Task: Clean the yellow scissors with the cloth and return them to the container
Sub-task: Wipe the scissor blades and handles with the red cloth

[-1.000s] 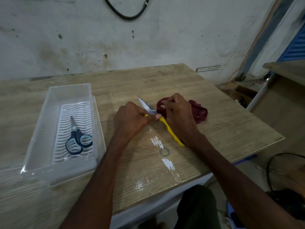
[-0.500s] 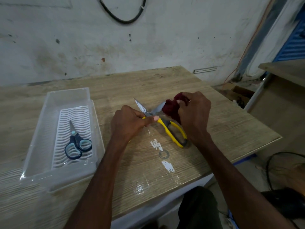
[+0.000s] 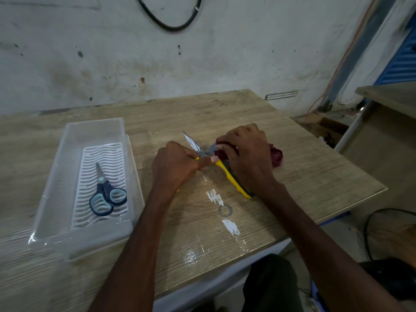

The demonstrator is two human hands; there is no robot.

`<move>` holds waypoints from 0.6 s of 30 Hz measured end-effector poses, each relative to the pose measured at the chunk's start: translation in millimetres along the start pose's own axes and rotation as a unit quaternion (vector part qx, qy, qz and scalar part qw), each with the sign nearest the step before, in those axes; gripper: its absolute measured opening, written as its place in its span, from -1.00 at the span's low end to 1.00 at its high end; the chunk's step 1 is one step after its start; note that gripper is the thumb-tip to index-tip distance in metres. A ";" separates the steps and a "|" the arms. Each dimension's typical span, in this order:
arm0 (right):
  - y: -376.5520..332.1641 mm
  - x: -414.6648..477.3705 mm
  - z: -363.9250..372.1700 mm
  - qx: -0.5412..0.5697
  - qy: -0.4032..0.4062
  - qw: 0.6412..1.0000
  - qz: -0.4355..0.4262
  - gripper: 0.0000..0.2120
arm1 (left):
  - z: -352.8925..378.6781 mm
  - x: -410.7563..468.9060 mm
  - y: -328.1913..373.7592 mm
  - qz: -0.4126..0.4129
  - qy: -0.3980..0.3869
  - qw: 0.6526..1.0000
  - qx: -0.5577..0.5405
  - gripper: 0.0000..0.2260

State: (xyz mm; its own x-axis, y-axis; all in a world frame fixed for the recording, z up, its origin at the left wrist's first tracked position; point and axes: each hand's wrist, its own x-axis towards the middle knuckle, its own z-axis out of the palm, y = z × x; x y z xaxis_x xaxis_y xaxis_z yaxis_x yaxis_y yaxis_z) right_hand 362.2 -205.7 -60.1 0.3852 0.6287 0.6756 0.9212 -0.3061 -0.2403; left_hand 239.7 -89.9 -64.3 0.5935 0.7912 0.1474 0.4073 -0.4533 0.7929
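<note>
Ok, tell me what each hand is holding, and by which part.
Left hand grips the yellow scissors near the pivot, blades open. Right hand presses the cloth onto one blade.

left hand (image 3: 174,165) gripping yellow scissors (image 3: 234,180), right hand (image 3: 247,154) pressing cloth (image 3: 276,155) on blade

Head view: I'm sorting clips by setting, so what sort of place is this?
Probably a workshop or utility room: a stained bare wall with a loose black cable, a worn wood-grain table, and an orange wire running down the corner.
</note>
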 end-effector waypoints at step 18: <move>-8.0 2.5 -2.0 -0.144 -0.016 0.989 0.010 -0.75 | 3.8 -1.3 1.8 0.023 0.033 0.997 0.071 -0.55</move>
State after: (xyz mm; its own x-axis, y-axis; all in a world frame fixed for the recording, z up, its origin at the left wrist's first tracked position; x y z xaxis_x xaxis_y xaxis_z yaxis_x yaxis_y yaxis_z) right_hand 355.7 -203.1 -55.1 0.4086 0.6415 0.6493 0.8609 -0.5071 -0.0408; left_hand 242.3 -93.3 -65.3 0.5697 0.7907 0.2241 0.4767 -0.5401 0.6936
